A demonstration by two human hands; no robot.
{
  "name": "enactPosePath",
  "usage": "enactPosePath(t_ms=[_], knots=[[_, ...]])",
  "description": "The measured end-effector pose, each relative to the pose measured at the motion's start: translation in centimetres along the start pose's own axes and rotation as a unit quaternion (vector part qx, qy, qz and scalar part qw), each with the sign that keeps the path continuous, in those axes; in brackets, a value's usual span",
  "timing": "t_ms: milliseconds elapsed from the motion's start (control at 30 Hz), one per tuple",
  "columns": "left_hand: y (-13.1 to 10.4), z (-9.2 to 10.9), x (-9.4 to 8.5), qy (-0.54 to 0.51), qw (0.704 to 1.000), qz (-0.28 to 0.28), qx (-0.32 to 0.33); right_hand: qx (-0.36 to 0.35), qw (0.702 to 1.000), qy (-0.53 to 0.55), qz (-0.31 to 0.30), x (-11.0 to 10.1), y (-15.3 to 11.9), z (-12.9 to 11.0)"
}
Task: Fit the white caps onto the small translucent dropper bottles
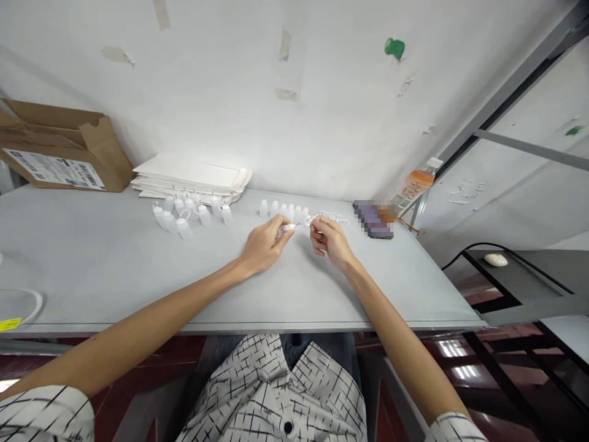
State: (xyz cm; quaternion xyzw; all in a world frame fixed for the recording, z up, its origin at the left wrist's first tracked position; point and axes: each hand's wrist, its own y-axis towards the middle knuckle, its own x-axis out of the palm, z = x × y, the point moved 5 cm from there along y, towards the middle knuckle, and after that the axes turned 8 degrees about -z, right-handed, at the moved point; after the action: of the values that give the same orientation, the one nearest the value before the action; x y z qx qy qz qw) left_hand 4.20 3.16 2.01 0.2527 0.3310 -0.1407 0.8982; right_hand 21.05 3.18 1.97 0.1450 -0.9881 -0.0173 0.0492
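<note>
My left hand (265,244) is closed around a small white plastic dropper bottle (286,229), its thin metal tip pointing right. Close to that tip, my right hand (330,238) pinches a small white piece (313,220), perhaps a cap; the fingers partly cover it. Behind the hands stands a row of small white bottles (275,209). Several small white loose parts (338,218) lie just beyond my right hand. Left of my hands is a group of white bottles (183,229), some with thin tips or looped straps.
A stack of white envelopes (184,172) and an open cardboard box (59,147) are at the back left. On the right, a phone (373,220) lies by an orange drink bottle (411,190). The grey table (138,276) ends in front of my body.
</note>
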Motion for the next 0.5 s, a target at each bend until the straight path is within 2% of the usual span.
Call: enactPosePath(t_ms=[300, 500], knots=[[-0.13, -0.08, 0.01, 0.033, 0.999, 0.011, 0.015, -0.029, 1.0, -0.004, -0.004, 0.13, -0.25, -0.67], [-0.19, 0.13, -0.08, 0.056, 0.998, 0.021, 0.035, -0.042, 0.998, -0.003, -0.037, 0.48, -0.17, -0.52]])
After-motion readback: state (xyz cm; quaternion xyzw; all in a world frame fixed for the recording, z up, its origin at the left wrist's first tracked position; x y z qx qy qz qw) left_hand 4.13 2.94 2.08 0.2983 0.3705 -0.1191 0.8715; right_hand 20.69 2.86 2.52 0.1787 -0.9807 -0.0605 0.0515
